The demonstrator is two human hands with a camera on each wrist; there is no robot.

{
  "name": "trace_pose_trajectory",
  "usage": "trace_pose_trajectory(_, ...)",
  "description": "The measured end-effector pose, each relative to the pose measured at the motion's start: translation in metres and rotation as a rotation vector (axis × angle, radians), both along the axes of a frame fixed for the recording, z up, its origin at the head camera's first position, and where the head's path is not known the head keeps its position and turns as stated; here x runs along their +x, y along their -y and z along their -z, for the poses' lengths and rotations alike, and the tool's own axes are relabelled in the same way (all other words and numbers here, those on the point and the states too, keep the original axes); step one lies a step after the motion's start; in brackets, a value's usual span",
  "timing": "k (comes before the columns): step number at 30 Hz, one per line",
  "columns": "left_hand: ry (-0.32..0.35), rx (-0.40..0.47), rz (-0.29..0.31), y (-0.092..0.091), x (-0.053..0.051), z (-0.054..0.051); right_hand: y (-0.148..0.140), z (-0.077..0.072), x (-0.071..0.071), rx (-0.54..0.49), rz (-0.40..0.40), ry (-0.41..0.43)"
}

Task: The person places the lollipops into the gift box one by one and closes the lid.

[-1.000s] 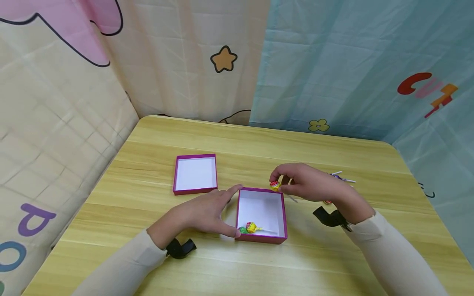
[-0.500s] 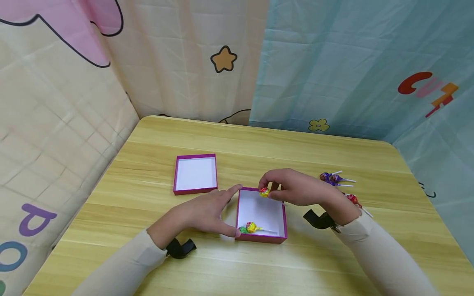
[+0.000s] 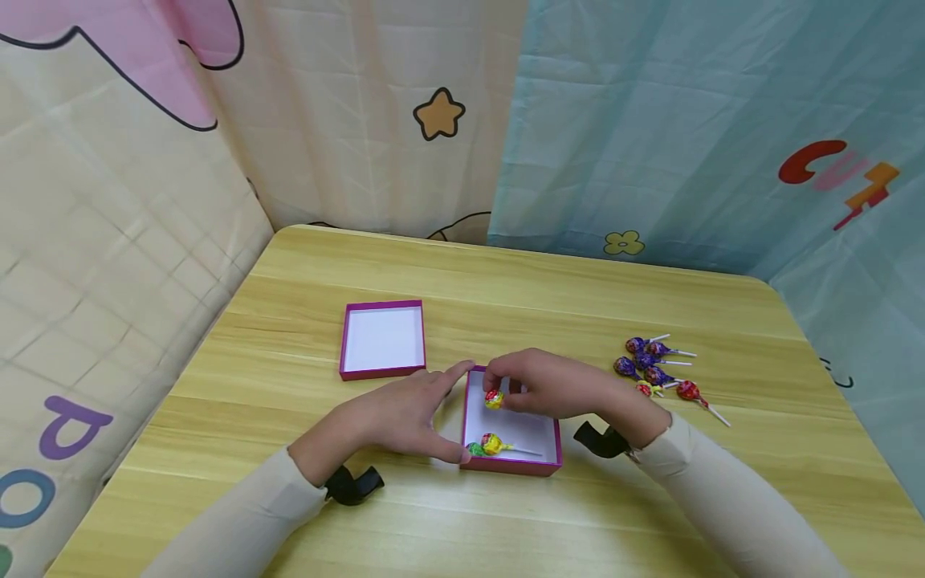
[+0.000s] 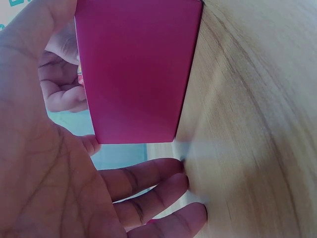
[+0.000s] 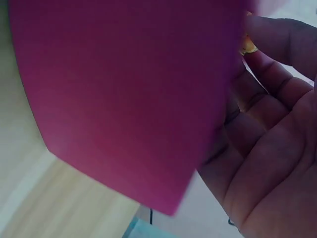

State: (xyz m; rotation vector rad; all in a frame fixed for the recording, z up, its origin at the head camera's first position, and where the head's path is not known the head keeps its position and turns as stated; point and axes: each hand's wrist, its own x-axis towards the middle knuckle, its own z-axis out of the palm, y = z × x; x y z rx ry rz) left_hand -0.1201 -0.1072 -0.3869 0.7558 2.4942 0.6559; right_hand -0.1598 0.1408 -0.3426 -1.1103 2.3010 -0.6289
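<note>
My left hand (image 3: 412, 413) spreads along the left side of an uncovered magenta box (image 3: 515, 467) with a white inside. Its thumb touches the near left corner and its index finger the far left corner. Over the box's far left part, my right hand (image 3: 552, 385) pinches a red-and-yellow wrapped lollipop (image 3: 495, 400) by its head; the fingers hide its stick. Along the box's near wall lie a yellow lollipop (image 3: 492, 444) and a green one (image 3: 474, 449). In both wrist views the outer wall of the box (image 4: 136, 74) conceals its contents.
A shallow magenta lid (image 3: 383, 341) with its white inside up lies behind my left hand. To the right on the wooden table (image 3: 578, 297) is a loose group of several purple lollipops (image 3: 645, 360), with a red lollipop (image 3: 689, 391) and a yellow-red one (image 3: 644, 389).
My right hand has carried the pinched lollipop leftward and nearer, from beyond the box's far right corner to over its inside. The left hand and box have stayed put.
</note>
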Motion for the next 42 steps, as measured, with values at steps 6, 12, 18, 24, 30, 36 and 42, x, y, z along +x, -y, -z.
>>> trace_pose_trajectory(6, 0.003, 0.007, 0.01, 0.0, -0.001, 0.001, 0.009, 0.01, 0.003, 0.038, -0.052, -0.025)
trace_pose_trajectory(12, -0.001, 0.01, 0.014, 0.0, 0.0, 0.001, 0.014, 0.017, 0.004, 0.048, -0.064, -0.051)
trace_pose_trajectory(18, -0.009, 0.01, 0.016, 0.001, 0.0, 0.001, 0.018, 0.026, 0.006, 0.055, -0.058, -0.06)
trace_pose_trajectory(24, -0.011, 0.007, 0.015, 0.001, 0.0, 0.001, 0.019, 0.031, 0.007, 0.048, -0.069, -0.069)
trace_pose_trajectory(30, -0.015, 0.01, 0.015, 0.001, 0.001, 0.0, 0.021, 0.033, 0.009, 0.045, -0.09, -0.075)
trace_pose_trajectory(36, -0.006, 0.012, 0.012, 0.001, 0.001, 0.001, 0.021, 0.033, 0.009, 0.055, -0.096, -0.074)
trace_pose_trajectory(42, -0.023, 0.01, 0.02, 0.002, 0.0, 0.001, 0.022, 0.034, 0.008, 0.045, -0.096, -0.069)
